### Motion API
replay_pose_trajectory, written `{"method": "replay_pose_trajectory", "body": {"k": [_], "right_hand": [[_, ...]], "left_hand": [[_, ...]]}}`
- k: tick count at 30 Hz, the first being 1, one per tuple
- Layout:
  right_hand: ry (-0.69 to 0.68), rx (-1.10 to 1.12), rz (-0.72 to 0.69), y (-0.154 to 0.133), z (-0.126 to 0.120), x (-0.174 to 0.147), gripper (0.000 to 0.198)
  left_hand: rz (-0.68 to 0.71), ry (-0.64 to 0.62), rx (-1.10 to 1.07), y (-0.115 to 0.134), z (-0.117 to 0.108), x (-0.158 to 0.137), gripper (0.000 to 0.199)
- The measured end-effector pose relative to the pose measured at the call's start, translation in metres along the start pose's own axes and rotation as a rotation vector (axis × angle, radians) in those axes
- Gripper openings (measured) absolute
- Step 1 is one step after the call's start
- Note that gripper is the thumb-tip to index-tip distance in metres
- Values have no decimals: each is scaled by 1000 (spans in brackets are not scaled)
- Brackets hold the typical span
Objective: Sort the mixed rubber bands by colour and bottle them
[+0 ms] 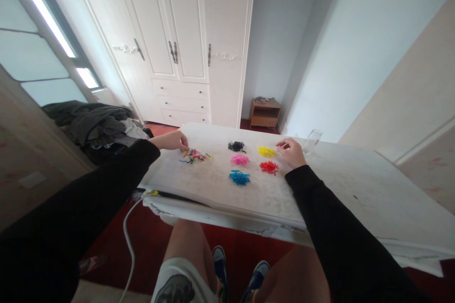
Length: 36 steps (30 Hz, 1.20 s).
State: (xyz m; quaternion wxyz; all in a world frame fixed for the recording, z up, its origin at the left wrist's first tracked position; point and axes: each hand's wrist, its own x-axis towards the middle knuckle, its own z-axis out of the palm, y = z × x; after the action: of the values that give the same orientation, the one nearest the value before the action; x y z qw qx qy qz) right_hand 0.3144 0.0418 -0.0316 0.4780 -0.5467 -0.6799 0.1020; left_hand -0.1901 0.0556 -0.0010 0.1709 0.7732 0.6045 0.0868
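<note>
A mixed heap of small coloured strips (pixel 195 155), which look like rubber or plastic bits, lies on the left of the white tabletop (pixel 209 191). My left hand (pixel 173 140) is at its far left edge, fingers curled and closed, with their tips partly hidden. To the right are single-colour piles: black (pixel 236 146), pink (pixel 239 159), blue (pixel 239 178), yellow (pixel 266 151) and red (pixel 269 167). My right hand (pixel 291 151) is just right of the yellow pile, its fingers bent together in a pinch. Anything in either hand is too small to make out.
A clear glass container (pixel 313 138) stands beyond my right hand. A white cable (pixel 128 236) hangs off the table's near left corner. Dark clothes (pixel 95 125) are heaped at the left. A white wardrobe (pixel 185 23) and a small wooden cabinet (pixel 265 112) stand behind.
</note>
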Motion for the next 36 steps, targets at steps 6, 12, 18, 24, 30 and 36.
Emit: {"method": "replay_pose_trajectory", "body": {"k": [6,12,18,24,30,36], "right_hand": [[-7,1,-9,1,-1,-1,6],[-23,-1,-16,2,0,-1,6],[-37,-7,-19,2,0,0,4],[-47,-15,-20,3,1,0,4],[-53,-12,-27,2,2,0,6],[-70,-5,-42,-2,1,0,6]], "left_hand": [[44,39,-4,8,0,-1,34],[112,78,-74,19,0,-7,39],[115,88,-115,23,0,-5,41],[137,49,-169,22,-1,1,36],[134,106,-320,43,1,1,32],[170,193,-723,91,23,15,35]]}}
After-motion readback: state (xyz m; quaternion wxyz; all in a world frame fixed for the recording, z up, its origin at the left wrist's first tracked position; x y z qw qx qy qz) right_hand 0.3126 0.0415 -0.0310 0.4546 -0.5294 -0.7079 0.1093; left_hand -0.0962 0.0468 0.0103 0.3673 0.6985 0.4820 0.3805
